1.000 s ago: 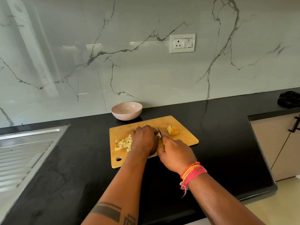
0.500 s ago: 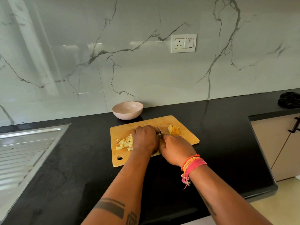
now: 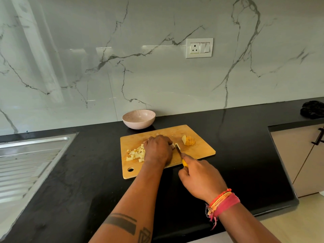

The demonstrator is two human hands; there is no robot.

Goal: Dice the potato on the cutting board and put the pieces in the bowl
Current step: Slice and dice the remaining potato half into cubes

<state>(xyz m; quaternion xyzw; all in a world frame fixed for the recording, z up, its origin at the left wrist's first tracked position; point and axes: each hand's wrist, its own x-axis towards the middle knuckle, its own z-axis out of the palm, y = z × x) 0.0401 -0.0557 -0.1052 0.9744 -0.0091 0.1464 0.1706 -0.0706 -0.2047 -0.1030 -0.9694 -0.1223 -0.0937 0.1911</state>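
A wooden cutting board (image 3: 201, 148) lies on the black counter. My left hand (image 3: 158, 149) is curled over a potato piece at the board's middle; most of that piece is hidden, and a pale end shows beside the blade. My right hand (image 3: 199, 178) grips a yellow-handled knife (image 3: 178, 149) whose blade points at that piece. A pile of diced potato (image 3: 135, 153) lies left of my left hand. A sliced potato chunk (image 3: 188, 140) sits on the board's right part. The pink bowl (image 3: 138, 118) stands behind the board by the wall.
A steel sink drainboard (image 3: 26, 163) fills the left side. A dark object (image 3: 313, 109) lies on the counter at far right. A beige cabinet (image 3: 298, 155) with a black handle stands right of the counter. A wall socket (image 3: 199, 47) is above.
My right hand has drawn back toward me along the board's near edge, so the yellow handle and the blade now show. My left hand has stayed on the potato piece.
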